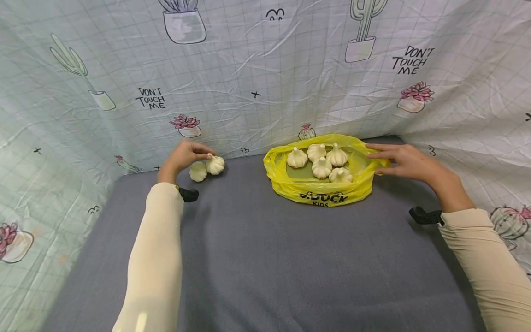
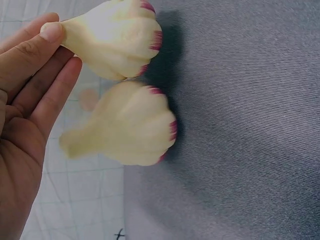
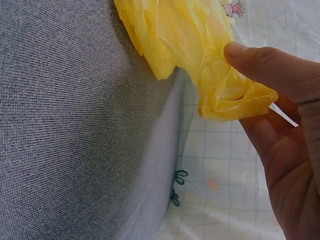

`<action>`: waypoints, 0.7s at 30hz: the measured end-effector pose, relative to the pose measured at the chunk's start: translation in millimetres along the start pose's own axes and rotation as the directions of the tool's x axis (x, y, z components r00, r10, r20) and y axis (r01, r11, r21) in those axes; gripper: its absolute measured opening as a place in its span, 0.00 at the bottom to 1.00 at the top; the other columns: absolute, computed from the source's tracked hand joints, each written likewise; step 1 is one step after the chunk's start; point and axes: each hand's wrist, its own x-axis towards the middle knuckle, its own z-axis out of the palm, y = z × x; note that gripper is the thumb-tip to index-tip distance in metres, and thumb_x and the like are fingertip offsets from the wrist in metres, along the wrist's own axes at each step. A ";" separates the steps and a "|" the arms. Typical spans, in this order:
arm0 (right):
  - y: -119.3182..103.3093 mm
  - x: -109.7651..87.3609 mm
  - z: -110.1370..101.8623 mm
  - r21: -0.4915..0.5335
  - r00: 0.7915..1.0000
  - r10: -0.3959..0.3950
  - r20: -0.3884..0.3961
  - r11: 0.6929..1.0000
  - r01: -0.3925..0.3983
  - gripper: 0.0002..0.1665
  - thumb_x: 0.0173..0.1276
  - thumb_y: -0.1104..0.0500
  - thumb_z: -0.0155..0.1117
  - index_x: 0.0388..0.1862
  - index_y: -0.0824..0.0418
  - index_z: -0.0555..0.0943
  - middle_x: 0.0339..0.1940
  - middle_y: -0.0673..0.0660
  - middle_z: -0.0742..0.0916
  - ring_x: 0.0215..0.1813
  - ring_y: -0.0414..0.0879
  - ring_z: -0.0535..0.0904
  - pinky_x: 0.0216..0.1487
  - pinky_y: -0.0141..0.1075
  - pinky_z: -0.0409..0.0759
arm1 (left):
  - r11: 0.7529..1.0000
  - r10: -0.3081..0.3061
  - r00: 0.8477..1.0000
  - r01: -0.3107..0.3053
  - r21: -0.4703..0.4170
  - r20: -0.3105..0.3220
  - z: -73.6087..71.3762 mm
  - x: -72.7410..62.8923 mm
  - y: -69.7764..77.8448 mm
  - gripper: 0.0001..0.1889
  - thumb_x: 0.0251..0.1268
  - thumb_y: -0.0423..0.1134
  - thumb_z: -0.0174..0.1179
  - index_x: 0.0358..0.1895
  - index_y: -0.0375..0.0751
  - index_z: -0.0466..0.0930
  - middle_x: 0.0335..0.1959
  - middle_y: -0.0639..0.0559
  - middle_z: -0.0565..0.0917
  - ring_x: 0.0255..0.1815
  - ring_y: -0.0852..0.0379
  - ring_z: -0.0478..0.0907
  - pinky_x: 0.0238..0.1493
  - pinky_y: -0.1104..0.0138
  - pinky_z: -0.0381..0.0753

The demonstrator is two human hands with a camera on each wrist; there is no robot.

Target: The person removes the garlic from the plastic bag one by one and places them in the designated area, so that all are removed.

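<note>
My left hand (image 1: 185, 157) pinches a white garlic bulb (image 2: 115, 37) by its stem between thumb and fingertips. Right beside it on the grey cloth is a second garlic bulb (image 2: 127, 125), with pinkish marks at its base like the first. Over to the right, a yellow plastic bag (image 1: 274, 182) lies with its mouth spread wide, and several garlic bulbs (image 1: 321, 168) show inside. At the bag's right edge, my right hand (image 1: 408, 161) holds the crumpled plastic (image 3: 232, 97) between thumb and fingers.
Grey cloth (image 1: 265, 258) covers the table. A hanging sheet (image 1: 257, 60) printed with cacti and lettering closes off the back and sides. Black wrist straps with cameras (image 1: 425, 216) sit on both wrists.
</note>
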 end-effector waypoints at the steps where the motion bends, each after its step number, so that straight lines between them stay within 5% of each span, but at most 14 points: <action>1: -1.2 0.1 -0.7 0.007 1.000 -0.001 -0.003 1.000 0.001 0.28 0.55 0.62 0.81 0.56 0.64 0.86 0.66 0.65 0.81 0.28 0.34 0.72 0.28 0.33 0.72 | 1.000 0.002 1.000 -0.002 0.003 0.002 1.2 0.7 -0.9 0.12 0.72 0.40 0.65 0.53 0.43 0.89 0.53 0.44 0.88 0.59 0.45 0.81 0.62 0.49 0.78; 21: -4.1 -2.7 -1.8 0.016 1.000 0.022 0.011 1.000 -0.023 0.28 0.55 0.62 0.81 0.57 0.63 0.86 0.67 0.64 0.81 0.29 0.33 0.71 0.28 0.32 0.71 | 0.999 0.027 1.000 -0.027 0.016 -0.009 9.2 8.0 -11.0 0.12 0.72 0.36 0.64 0.54 0.38 0.88 0.52 0.40 0.88 0.55 0.39 0.83 0.57 0.47 0.80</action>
